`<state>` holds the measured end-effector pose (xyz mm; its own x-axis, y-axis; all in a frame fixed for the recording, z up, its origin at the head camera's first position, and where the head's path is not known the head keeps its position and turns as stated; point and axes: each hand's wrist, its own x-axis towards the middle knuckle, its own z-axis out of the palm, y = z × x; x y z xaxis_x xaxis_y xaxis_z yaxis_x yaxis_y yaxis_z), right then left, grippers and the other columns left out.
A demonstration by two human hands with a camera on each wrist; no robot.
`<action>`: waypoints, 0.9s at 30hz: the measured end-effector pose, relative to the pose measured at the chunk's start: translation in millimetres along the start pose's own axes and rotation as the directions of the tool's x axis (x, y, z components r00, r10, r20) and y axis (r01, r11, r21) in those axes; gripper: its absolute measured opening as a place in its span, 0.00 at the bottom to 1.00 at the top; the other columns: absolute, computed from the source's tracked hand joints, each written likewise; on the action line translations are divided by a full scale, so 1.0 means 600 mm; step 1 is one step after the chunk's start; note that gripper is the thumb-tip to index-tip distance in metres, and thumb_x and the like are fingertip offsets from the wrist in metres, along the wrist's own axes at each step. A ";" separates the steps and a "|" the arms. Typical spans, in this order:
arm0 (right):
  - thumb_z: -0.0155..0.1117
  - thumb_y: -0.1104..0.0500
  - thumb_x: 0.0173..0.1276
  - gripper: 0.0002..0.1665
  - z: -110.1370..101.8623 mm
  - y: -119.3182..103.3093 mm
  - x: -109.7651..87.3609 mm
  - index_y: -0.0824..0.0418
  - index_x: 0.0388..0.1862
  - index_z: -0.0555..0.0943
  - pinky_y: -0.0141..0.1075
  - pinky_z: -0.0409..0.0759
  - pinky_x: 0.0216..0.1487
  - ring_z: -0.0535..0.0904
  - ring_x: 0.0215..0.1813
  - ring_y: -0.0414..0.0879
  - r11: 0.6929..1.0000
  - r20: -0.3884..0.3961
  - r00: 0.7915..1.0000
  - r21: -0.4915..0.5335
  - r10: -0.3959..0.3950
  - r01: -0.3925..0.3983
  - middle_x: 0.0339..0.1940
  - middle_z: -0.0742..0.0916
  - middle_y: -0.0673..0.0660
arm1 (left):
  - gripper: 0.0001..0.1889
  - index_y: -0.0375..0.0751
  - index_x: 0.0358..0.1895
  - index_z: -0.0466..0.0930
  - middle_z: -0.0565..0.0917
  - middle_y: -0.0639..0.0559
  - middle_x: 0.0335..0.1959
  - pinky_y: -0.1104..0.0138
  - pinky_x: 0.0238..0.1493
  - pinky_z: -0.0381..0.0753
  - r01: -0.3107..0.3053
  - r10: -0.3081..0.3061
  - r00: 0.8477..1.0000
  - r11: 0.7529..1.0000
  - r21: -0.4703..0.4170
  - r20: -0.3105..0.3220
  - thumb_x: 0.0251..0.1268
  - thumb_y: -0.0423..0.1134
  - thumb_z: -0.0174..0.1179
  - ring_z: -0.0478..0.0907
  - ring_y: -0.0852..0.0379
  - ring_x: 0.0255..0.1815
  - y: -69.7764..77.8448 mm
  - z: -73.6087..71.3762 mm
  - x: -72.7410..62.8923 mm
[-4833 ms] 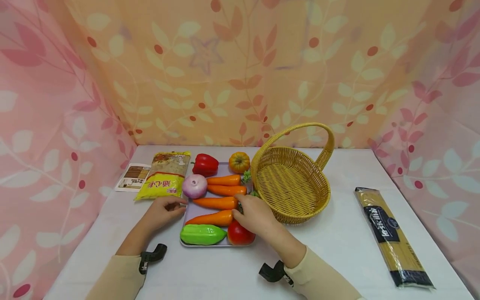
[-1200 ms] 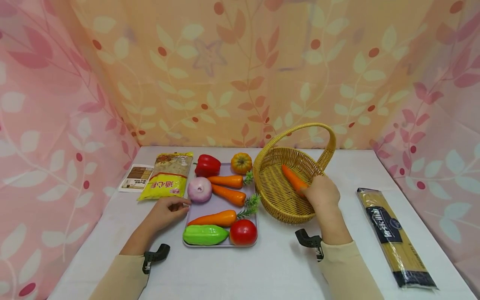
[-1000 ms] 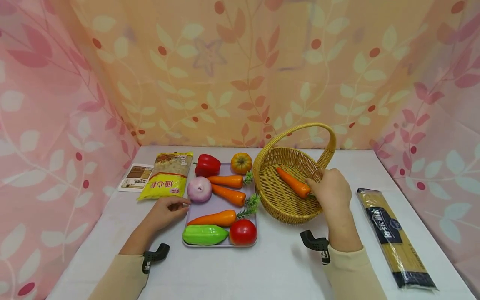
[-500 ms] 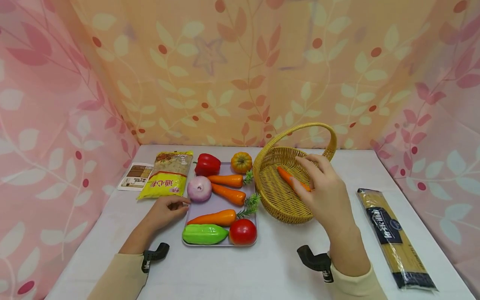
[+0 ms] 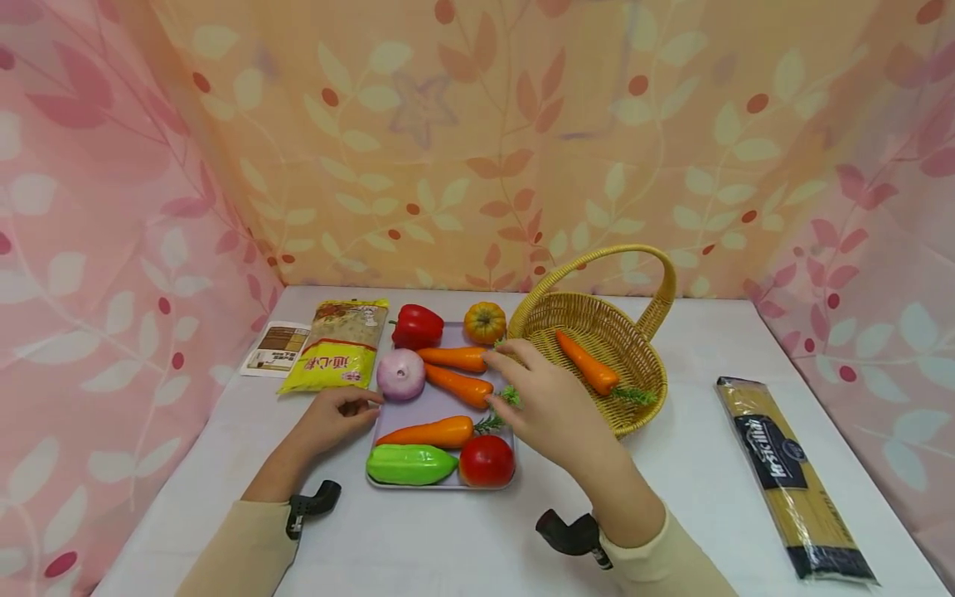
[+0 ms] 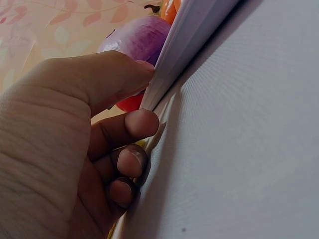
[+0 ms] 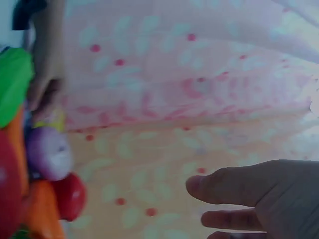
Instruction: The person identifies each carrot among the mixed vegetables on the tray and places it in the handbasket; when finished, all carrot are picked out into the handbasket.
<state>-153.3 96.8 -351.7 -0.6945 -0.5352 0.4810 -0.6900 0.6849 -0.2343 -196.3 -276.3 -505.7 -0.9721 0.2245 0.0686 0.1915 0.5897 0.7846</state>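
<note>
My right hand [image 5: 555, 406] hovers over the right side of the lilac tray [image 5: 433, 406], fingers spread and holding nothing, near the leafy ends of two carrots [image 5: 453, 358] [image 5: 462, 386]. A third carrot [image 5: 429, 433] lies nearer me, beside a green ridged vegetable [image 5: 412, 465] and a tomato [image 5: 487, 461]. One more carrot [image 5: 585, 361] lies inside the yellow wicker basket [image 5: 597, 311], its leaves toward the right rim. Against the tray's left edge rests my left hand [image 5: 336, 421], loosely curled; in the left wrist view its thumb [image 6: 134, 74] touches the rim.
An onion [image 5: 400, 374], a red bell pepper [image 5: 417, 326] and a small pumpkin [image 5: 485, 322] sit on the tray's far half. A yellow bag [image 5: 336, 348] lies left over a printed card [image 5: 274, 349]. A pasta packet [image 5: 794, 481] lies far right. The basket's handle [image 5: 597, 253] arches up.
My right hand took a carrot from the tray, laid it in the basket and let go. It has since swung left, back over the tray, with empty fingers. The left hand has stayed put.
</note>
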 end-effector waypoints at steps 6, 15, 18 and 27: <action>0.76 0.55 0.66 0.29 0.098 0.010 0.027 0.60 0.64 0.81 0.34 0.85 0.39 0.83 0.38 0.45 0.997 0.146 0.988 -0.064 0.058 -0.050 0.58 0.81 0.58 | 0.11 0.50 0.50 0.89 0.79 0.53 0.32 0.67 0.37 0.75 0.020 -0.020 1.000 1.000 -0.008 0.007 0.67 0.41 0.70 0.75 0.50 0.37 0.003 0.002 0.000; 0.74 0.56 0.67 0.17 0.190 0.030 0.029 0.69 0.45 0.85 0.43 0.85 0.35 0.85 0.34 0.51 0.962 0.189 0.958 -0.211 0.216 -0.175 0.33 0.86 0.59 | 0.10 0.49 0.50 0.89 0.80 0.54 0.31 0.68 0.37 0.75 0.014 -0.014 1.000 1.000 0.010 0.002 0.66 0.40 0.71 0.75 0.51 0.36 0.005 0.000 0.001; 0.75 0.54 0.65 0.17 0.201 0.036 0.027 0.66 0.43 0.84 0.43 0.83 0.30 0.84 0.29 0.50 0.947 0.220 0.935 -0.224 0.280 -0.231 0.27 0.84 0.57 | 0.10 0.50 0.50 0.89 0.79 0.54 0.32 0.67 0.37 0.75 0.013 -0.013 1.000 1.000 0.012 0.006 0.67 0.40 0.71 0.74 0.51 0.37 0.005 0.000 0.002; 0.75 0.49 0.65 0.23 0.186 0.028 0.030 0.63 0.51 0.84 0.43 0.84 0.35 0.83 0.33 0.49 0.935 0.236 0.911 -0.191 0.339 -0.298 0.33 0.85 0.58 | 0.11 0.50 0.50 0.89 0.80 0.53 0.33 0.67 0.38 0.75 0.037 -0.037 0.999 0.999 0.000 0.016 0.67 0.43 0.71 0.74 0.50 0.39 0.005 -0.002 0.000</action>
<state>-200.3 43.5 -441.2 -0.9144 -0.3721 0.1595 -0.3991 0.8945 -0.2015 -195.9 -275.4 -502.7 -0.9762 0.2150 0.0301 0.1559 0.5978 0.7863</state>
